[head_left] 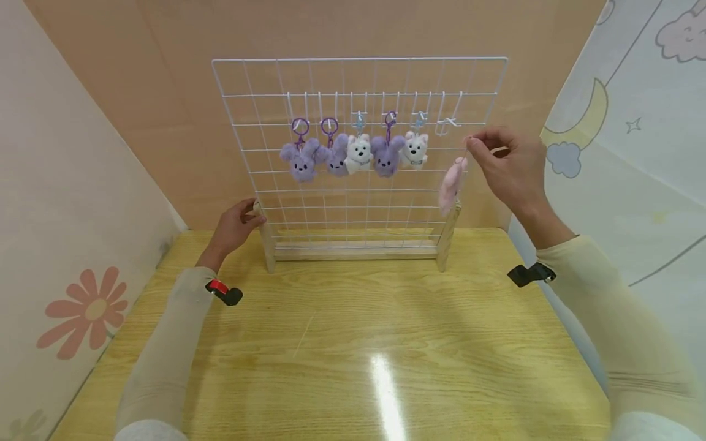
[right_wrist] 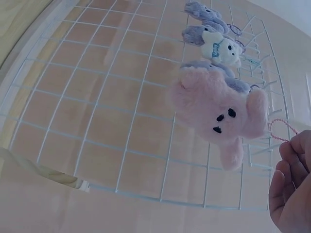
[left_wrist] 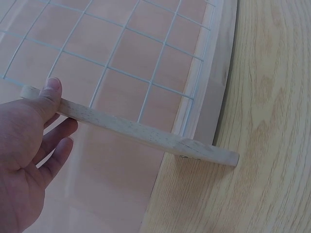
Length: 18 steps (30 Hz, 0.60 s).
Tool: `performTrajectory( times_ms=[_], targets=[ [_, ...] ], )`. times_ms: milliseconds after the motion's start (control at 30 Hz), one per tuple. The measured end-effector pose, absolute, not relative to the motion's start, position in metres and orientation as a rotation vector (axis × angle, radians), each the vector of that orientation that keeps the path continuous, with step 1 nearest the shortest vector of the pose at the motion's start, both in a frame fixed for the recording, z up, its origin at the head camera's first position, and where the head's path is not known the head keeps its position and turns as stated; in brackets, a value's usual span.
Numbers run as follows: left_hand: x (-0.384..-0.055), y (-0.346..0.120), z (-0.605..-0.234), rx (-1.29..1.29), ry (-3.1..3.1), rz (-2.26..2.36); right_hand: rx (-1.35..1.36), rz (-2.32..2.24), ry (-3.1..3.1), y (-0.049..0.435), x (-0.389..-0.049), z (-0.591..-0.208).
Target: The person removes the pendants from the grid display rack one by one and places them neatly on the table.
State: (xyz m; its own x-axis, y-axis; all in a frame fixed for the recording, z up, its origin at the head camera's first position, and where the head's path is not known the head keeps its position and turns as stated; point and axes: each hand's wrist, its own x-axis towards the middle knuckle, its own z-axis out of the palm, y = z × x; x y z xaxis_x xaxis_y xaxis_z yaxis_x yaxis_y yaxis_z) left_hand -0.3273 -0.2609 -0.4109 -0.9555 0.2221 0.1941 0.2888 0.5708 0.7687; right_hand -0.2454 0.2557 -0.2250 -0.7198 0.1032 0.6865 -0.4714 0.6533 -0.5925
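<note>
In my right hand (head_left: 513, 168), thumb and fingertips pinch the pink bead chain (right_wrist: 276, 121) of a pink plush keychain (right_wrist: 209, 104). The plush dangles from the chain in front of the right side of a white wire grid rack (head_left: 358, 59), beside its hooks (head_left: 443, 113). My left hand (head_left: 234, 228) grips the top end of the rack's left wooden upright (left_wrist: 136, 131), thumb on one side and fingers on the other. Three purple plush keychains (head_left: 303, 166) and two white dog plush keychains (head_left: 359, 153) hang from the rack's hooks.
The rack stands on a wood-grain table (head_left: 331, 331), joined at the bottom by a wooden crossbar (head_left: 355, 250). A tan panel (head_left: 182, 122) rises behind it. Patterned walls flank the table on both sides.
</note>
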Motion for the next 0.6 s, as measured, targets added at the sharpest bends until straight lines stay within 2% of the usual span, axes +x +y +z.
performTrajectory(
  times_ms=[600],
  targets=[
    [-0.33, -0.261, -0.413, -0.46, -2.693, -1.37, 0.317, 0.989, -2.216, 0.27, -0.22, -0.276]
  ],
)
